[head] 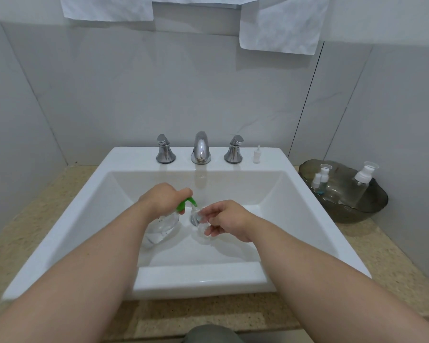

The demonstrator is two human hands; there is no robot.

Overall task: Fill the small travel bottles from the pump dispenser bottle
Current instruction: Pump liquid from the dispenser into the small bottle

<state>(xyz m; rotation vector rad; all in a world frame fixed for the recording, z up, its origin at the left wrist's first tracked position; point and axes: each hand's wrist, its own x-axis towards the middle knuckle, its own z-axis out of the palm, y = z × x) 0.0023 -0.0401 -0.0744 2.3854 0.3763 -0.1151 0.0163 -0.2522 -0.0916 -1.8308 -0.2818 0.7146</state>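
Both hands over sink. Left hand wrapped round top of clear dispenser, fingers curled on green pump, bottle tilted below hand. Right hand pinching small clear bottle, just left of its fingers. Pump nozzle right at bottle mouth. Spare bottles in grey bowl on counter, well right.

pump bottle left of apparent travel bottle, over sink, bowl at right
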